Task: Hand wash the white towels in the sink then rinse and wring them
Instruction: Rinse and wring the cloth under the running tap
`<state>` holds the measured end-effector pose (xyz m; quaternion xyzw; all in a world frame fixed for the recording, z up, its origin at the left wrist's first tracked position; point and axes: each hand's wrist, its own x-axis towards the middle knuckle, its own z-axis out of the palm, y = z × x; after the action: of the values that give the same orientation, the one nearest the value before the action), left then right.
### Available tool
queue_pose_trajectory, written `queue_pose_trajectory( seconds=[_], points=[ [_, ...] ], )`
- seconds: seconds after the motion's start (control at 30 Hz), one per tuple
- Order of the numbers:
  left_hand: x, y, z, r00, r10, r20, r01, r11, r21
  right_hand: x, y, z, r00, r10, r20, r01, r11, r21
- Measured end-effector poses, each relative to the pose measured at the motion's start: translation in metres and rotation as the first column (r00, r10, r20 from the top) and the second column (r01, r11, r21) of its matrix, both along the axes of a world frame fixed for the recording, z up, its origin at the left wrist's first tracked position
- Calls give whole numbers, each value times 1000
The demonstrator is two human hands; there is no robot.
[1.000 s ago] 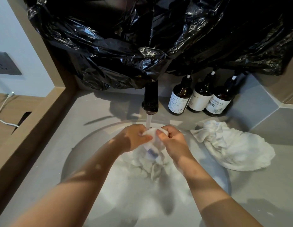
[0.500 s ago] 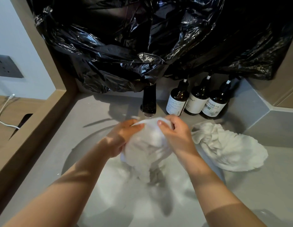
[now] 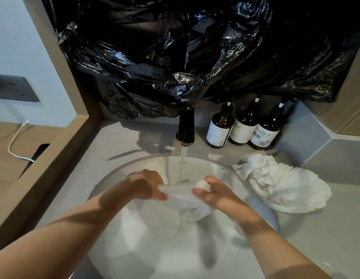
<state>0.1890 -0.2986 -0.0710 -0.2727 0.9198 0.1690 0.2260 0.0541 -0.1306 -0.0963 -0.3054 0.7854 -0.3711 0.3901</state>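
Observation:
A wet white towel (image 3: 183, 200) is stretched between my two hands over the round white sink (image 3: 114, 178). My left hand (image 3: 143, 185) grips its left end. My right hand (image 3: 217, 193) grips its right end, which is bunched at the fingertips. The rest of the towel hangs down into the basin. Water runs from the dark faucet (image 3: 186, 128) onto the towel between my hands. A second white towel (image 3: 279, 184) lies crumpled on the grey counter, right of the sink.
Three brown pump bottles (image 3: 244, 128) stand behind the sink, right of the faucet. Black plastic sheeting (image 3: 175, 57) hangs over the back wall. A wooden ledge (image 3: 44, 168) borders the counter on the left, with a white cable (image 3: 16, 146) and a wall socket beyond.
My hands have lowered and pulled apart, and the towel, earlier bunched up by the spout, is now stretched flat between them under the running water.

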Motion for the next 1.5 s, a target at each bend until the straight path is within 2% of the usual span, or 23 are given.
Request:
queue_pose_trajectory(
  seconds=[0.07,0.13,0.17,0.23,0.27,0.3,0.33,0.37,0.4,0.43,0.47,0.5,0.53,0.57,0.63,0.7,0.87,1.0,1.13,1.2,1.3,1.4,1.5],
  points=[
    [4,-5,2,999,44,-29,-41,996,82,3,4,-2,977,191,-95,-176,973,150],
    [9,-14,0,994,78,-77,-58,969,239,2,6,-8,868,389,-309,-275,894,353],
    [11,-16,2,991,65,-114,-29,956,291,1,5,-8,799,429,-422,-246,873,420],
    [18,-13,15,978,74,-193,13,911,413,-2,4,-5,741,344,-577,-115,911,396],
    [21,-18,17,955,160,-248,-2,844,536,-4,5,-2,795,229,-561,-57,950,307],
    [26,-23,20,924,228,-308,11,787,616,-7,7,2,886,83,-457,1,984,180],
    [32,-23,30,908,247,-339,36,759,650,-7,10,9,958,-52,-283,66,997,40],
    [37,-18,45,893,312,-324,4,715,699,-5,13,18,985,-140,-98,134,989,-63],
    [36,-15,49,855,461,-239,-62,547,835,-3,15,27,981,-189,52,194,974,-119],
    [37,-18,52,803,565,-189,-99,439,893,-1,16,36,962,-216,168,243,956,-164],
    [41,-14,65,778,481,-404,119,519,847,3,15,45,941,-230,249,284,936,-210],
    [41,-13,70,657,575,-488,99,575,812,6,13,55,925,-232,300,314,911,-266],
    [38,-8,79,601,730,-326,51,372,927,9,12,66,919,-229,322,335,884,-326],
    [33,-2,84,635,700,-326,141,310,940,12,11,77,918,-220,329,344,855,-387],
    [32,-3,97,647,661,-380,129,395,909,19,9,103,929,-207,307,342,798,-496],
    [35,-3,118,566,667,-485,177,477,861,25,7,132,934,-213,288,347,735,-582],
    [35,-1,175,415,645,-642,303,567,766,37,4,199,949,-259,181,306,608,-732],
    [40,5,216,379,571,-729,415,599,685,44,8,240,943,-285,171,300,509,-806],
    [42,6,241,288,539,-792,434,663,610,44,14,259,955,-254,155,250,405,-879],
    [39,8,243,286,531,-798,396,692,603,41,15,257,953,-283,113,220,381,-898],
    [32,11,222,340,537,-772,301,716,630,28,16,237,935,-350,61,222,442,-869],
    [28,11,177,509,507,-696,165,736,657,10,20,192,939,-341,-47,204,662,-722],
    [22,10,128,706,407,-579,-43,841,539,-4,26,134,975,-223,-9,191,857,-478]
  ],
)
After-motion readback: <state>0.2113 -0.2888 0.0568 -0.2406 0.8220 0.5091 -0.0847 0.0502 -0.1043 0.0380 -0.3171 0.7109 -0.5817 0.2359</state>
